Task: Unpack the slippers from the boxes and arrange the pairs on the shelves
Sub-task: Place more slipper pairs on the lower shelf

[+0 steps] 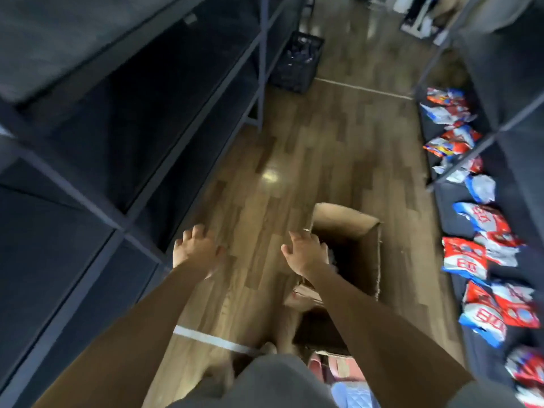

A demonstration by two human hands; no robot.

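Note:
An open brown cardboard box [350, 231] stands on the wooden floor in the aisle, its inside dark and its contents hard to make out. My right hand [306, 254] reaches out over the box's near left edge with fingers spread, holding nothing. Left of the box, my left hand [197, 248] hovers above the floor, fingers relaxed and empty. Dark shelves [97, 160] run along the left side with bare boards. At the bottom, near my legs, lie pink slippers [335, 366] and a blue quilted one [353, 393]. The picture is blurred.
Shelves on the right [506, 119] carry several red, white and blue plastic packs [482, 254]. A black crate [297, 63] sits on the floor farther down the aisle. White tape lines [212, 338] cross the floor.

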